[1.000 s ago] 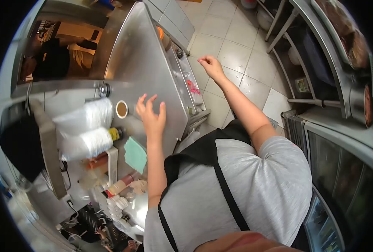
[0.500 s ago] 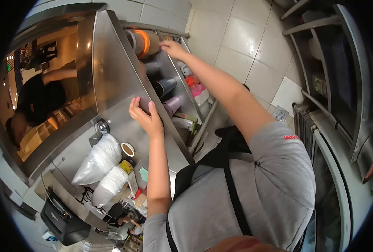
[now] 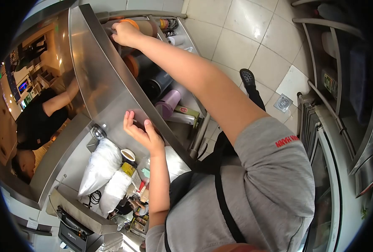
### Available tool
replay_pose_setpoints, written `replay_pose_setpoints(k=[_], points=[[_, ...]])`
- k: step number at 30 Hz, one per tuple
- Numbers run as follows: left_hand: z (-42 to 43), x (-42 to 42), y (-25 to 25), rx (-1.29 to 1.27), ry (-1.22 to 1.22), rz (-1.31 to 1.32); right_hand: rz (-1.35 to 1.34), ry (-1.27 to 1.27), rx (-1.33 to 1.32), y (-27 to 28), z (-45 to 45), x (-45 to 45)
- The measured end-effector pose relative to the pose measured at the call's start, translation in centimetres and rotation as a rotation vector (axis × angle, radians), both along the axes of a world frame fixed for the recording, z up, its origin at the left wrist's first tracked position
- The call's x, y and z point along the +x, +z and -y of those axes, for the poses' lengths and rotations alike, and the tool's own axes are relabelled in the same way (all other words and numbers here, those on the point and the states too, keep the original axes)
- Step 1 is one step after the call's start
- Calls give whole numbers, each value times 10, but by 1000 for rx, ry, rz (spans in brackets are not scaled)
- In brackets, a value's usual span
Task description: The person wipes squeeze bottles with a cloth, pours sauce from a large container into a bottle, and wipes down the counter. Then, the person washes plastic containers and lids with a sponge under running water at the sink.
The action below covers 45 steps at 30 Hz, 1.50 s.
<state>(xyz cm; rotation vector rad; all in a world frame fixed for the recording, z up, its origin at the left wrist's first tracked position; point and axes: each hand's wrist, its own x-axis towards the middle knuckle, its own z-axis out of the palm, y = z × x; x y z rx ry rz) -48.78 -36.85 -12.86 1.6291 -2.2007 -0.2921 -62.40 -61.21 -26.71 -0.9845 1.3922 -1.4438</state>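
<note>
My left hand is over the stainless steel counter, beside its front edge, fingers apart and nothing in them. My right hand reaches into the shelf beneath the counter. Its fingers curl down beside a container with an orange rim; what they grip, if anything, is hidden. Along the same shelf lie a black cylinder, a purple cup and a green and white box. Part of another round orange-brown item shows below my right wrist.
Two white plastic bags lie on the counter beside a small round tub. A black machine stands at the lower left. Steel racks line the right side. A person's black clog rests on the tiled floor.
My right hand has moved left and deeper along the shelf, past the orange-rimmed container. My left hand has shifted slightly down and stays open. The view has shifted, and a clog now shows.
</note>
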Motion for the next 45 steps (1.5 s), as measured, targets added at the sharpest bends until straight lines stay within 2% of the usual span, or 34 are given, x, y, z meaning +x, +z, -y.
replay_pose_setpoints(k=[3, 5, 6, 7, 9, 10, 12, 14, 17, 19, 21, 23, 26, 27, 29, 31, 33, 34, 35, 37, 38, 41, 45], points=[[-1, -3, 2, 7, 8, -2, 84, 16, -17, 1, 1, 8], [0, -1, 1, 4, 9, 5, -136, 193, 29, 3, 7, 20], [0, -1, 1, 4, 5, 11, 25, 218, 19, 3, 4, 28], [0, -1, 1, 6, 5, 13, 615, 168, 8, 2, -2, 44], [-1, -1, 0, -1, 6, 9, -100, 237, -305, -12, -4, 59], [0, -2, 0, 1, 3, 9, -100, 235, -303, -16, -5, 64], [-1, -2, 0, 5, 20, 11, -397, 270, -223, -23, -4, 74], [-1, -2, 1, 23, 24, 8, -252, 302, 79, -4, -39, 52], [1, 1, 2, 38, 27, 13, -180, 423, 333, -39, -65, 45], [0, 0, -1, 52, 43, 20, -276, 471, 290, -84, -63, 61], [0, -1, 1, 74, 56, 24, -166, 460, 258, -111, -55, 75], [2, 2, 0, 83, 57, 73, -61, 442, 212, -115, -44, 75], [2, -1, -2, 63, 0, 116, -158, 565, 125, -123, -23, 66], [2, -2, -3, 68, 7, 111, -161, 572, 131, -123, -19, 64], [2, -3, -2, 73, 6, 109, -317, 748, 234, -124, -9, 66], [3, 0, -1, 76, 2, 120, -383, 749, 187, -126, -4, 79], [3, 1, -2, 75, -4, 125, -418, 652, -28, -130, 4, 94], [2, 1, -2, 74, -2, 126, -418, 829, 118, -121, 13, 98], [2, 2, -1, 83, 3, 121, -417, 829, 116, -129, 21, 114], [4, 3, -2, 85, 8, 116, -546, 830, -78, -152, 29, 146], [4, 4, -1, 94, 8, 118, -407, 854, -76, -157, 30, 152], [3, 5, -1, 105, 14, 114, -338, 822, -87, -156, 22, 166], [4, 8, -1, 128, 20, 99, -336, 996, -25, -139, 20, 160]])
